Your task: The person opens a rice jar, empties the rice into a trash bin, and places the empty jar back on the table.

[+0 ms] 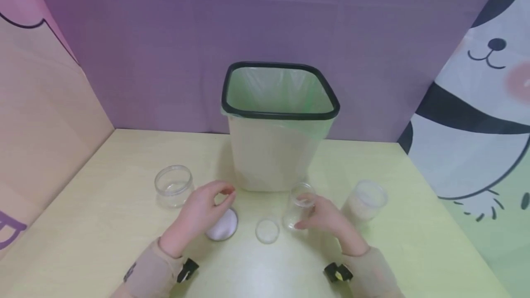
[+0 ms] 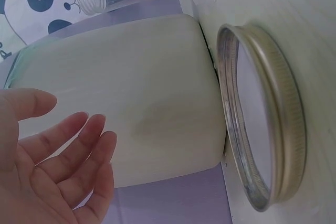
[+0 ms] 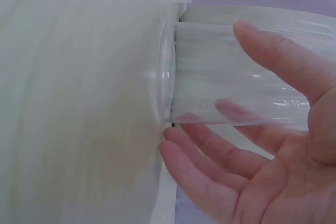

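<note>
My right hand [image 1: 325,215] is curled around a clear plastic jar [image 1: 293,210], which stands upright on the table. In the right wrist view the thumb [image 3: 262,45] lies along one side of the jar [image 3: 210,72], and fingertips show through its far side. My left hand [image 1: 203,208] hovers over a round metal lid [image 1: 223,226], its fingers loosely bent and holding nothing. The left wrist view shows the lid's gold ribbed rim [image 2: 289,129] and pale inside, apart from the fingers. Between the hands lies a small clear round disc or lid [image 1: 267,232].
Behind the hands stands a pale bin [image 1: 269,155] with a black rim and a clear liner. A wide clear round container [image 1: 174,187] is at the left. At the right, beyond my right hand, stands a clear jar with whitish contents [image 1: 364,203].
</note>
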`<act>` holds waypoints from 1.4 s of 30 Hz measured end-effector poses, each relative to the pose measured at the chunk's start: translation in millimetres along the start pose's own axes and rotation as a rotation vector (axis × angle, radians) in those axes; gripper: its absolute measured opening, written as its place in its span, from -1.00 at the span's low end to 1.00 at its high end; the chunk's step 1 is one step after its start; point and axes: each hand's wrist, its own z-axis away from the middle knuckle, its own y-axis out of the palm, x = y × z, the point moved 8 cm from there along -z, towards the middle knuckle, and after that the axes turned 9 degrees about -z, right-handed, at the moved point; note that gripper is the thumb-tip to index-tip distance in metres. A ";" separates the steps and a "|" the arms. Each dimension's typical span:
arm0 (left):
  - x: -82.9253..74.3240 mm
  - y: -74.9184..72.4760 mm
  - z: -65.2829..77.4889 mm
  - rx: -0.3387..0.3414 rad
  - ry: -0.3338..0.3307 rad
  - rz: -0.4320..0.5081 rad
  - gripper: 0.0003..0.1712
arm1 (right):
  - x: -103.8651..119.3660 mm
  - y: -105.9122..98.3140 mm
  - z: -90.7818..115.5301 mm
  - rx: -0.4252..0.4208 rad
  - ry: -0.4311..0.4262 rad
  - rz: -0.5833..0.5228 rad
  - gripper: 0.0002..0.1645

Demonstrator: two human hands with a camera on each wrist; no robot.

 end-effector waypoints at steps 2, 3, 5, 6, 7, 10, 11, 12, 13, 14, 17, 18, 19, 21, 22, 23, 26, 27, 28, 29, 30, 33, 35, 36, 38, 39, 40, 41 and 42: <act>0.1 0.1 -0.1 0.000 0.001 0.000 -0.77 | -2.1 0.1 -0.7 -0.003 0.013 0.004 -0.14; 0.1 0.2 -0.2 0.001 0.002 -0.001 -0.76 | -2.8 0.2 -0.8 -0.001 0.019 0.003 -0.13; 0.3 0.3 -0.3 0.001 0.002 -0.001 -0.76 | -4.5 0.3 -1.1 -0.001 0.028 0.010 -0.12; 0.3 0.3 -0.4 0.002 0.002 -0.002 -0.76 | -5.1 0.3 -1.2 0.001 0.032 0.009 -0.12; 0.4 0.3 -0.4 0.003 0.002 -0.004 -0.76 | -5.5 0.3 -1.1 0.005 0.032 0.009 -0.11; 0.5 0.1 -0.5 0.008 -0.005 -0.002 -0.76 | -5.3 -1.3 0.2 0.016 0.027 0.006 -0.09; 0.4 -0.1 -0.6 0.009 -0.008 0.002 -0.77 | -5.5 -2.4 0.7 0.011 0.032 -0.002 -0.09; 0.3 -0.4 -0.6 0.011 -0.011 0.005 -0.76 | -5.5 -3.9 1.5 0.010 0.032 -0.009 -0.08; 0.4 -0.7 -0.6 0.012 -0.013 0.009 -0.76 | -5.9 -5.8 2.5 0.007 0.037 -0.013 -0.08; 0.2 -1.3 -0.7 0.011 -0.015 0.014 -0.76 | -6.1 -8.2 3.7 0.004 0.043 -0.017 -0.08; -0.8 -3.2 -1.0 0.004 -0.009 0.019 -0.76 | -5.9 -17.0 8.2 -0.005 0.053 -0.021 -0.10; -1.3 -4.2 -1.2 -0.001 -0.002 0.019 -0.76 | -4.6 -20.4 10.1 0.000 0.046 -0.016 -0.11; -1.7 -5.0 -1.3 -0.005 0.002 0.018 -0.77 | -2.8 -23.9 12.2 0.008 0.034 -0.009 -0.12; -2.3 -6.3 -1.2 -0.009 0.008 0.018 -0.77 | 3.3 -31.5 16.7 0.027 -0.011 0.003 -0.14; -2.3 -6.8 -1.0 -0.009 0.009 0.017 -0.76 | 7.0 -35.4 19.2 0.037 -0.036 0.006 -0.16; -2.1 -7.3 -0.8 -0.009 0.008 0.019 -0.76 | 11.5 -39.4 22.4 0.046 -0.061 0.008 -0.18; -1.2 -8.4 0.1 -0.005 -0.001 0.025 -0.75 | 25.4 -54.2 33.6 0.048 -0.141 -0.011 -0.25; -0.9 -8.7 0.5 -0.005 -0.004 0.024 -0.75 | 29.6 -60.3 37.9 0.038 -0.167 -0.017 -0.28; -0.9 -9.0 0.4 -0.004 -0.005 0.024 -0.74 | 33.6 -67.3 42.9 0.021 -0.187 -0.025 -0.31; -1.0 -9.4 0.3 -0.006 -0.005 0.024 -0.75 | 36.4 -74.7 47.9 -0.001 -0.199 -0.028 -0.33; -1.2 -10.0 0.1 -0.009 -0.004 0.022 -0.75 | 38.1 -82.1 52.8 -0.025 -0.212 -0.034 -0.35; -1.9 -11.2 0.2 -0.019 0.003 0.016 -0.76 | 37.4 -104.1 67.0 -0.108 -0.229 -0.044 -0.39; -2.7 -11.9 0.5 -0.026 0.012 0.012 -0.77 | 32.5 -116.6 74.5 -0.154 -0.231 -0.060 -0.40; -2.7 -11.8 0.8 -0.027 0.014 0.010 -0.77 | 29.7 -122.7 77.7 -0.174 -0.241 -0.070 -0.41; -2.3 -10.9 1.2 -0.024 0.013 0.009 -0.77 | 23.0 -134.5 82.8 -0.215 -0.260 -0.080 -0.43; -1.8 -10.4 1.3 -0.021 0.010 0.010 -0.76 | 19.7 -140.1 84.8 -0.237 -0.270 -0.077 -0.45; -1.3 -9.6 1.3 -0.018 0.006 0.010 -0.76 | 16.0 -145.8 86.7 -0.256 -0.279 -0.081 -0.46; -0.7 -9.0 1.2 -0.015 0.001 0.012 -0.76 | 12.0 -151.5 88.5 -0.275 -0.289 -0.084 -0.46; -0.3 -8.5 1.1 -0.012 -0.003 0.014 -0.75 | 7.6 -157.1 90.2 -0.292 -0.298 -0.084 -0.46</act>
